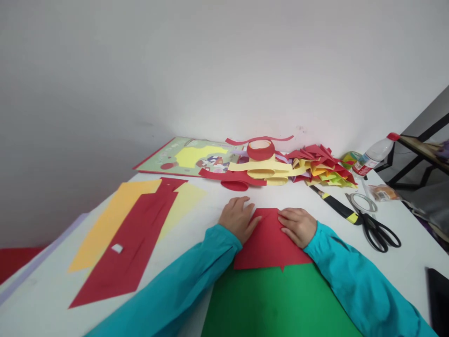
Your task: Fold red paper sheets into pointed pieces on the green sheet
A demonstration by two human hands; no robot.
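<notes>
A red sheet of paper (271,243) lies in front of me on top of a green sheet (273,299). Its sides slant inward toward the far end, and a small red point juts from its near edge. My left hand (238,217) rests at the sheet's left edge, thumb and fingers apart, with the thumb on the paper. On the upper right edge lies my right hand (297,227), its fingers stretched out over the paper. The undersides of both hands are hidden.
Left are red (136,238) and orange paper (112,220). Behind are a picture book (154,159), tape roll (261,150), paper strips (259,166) and folded papers (321,166). Right are a utility knife (338,208), scissors (379,232), clear tape (364,202) and a bottle (377,152).
</notes>
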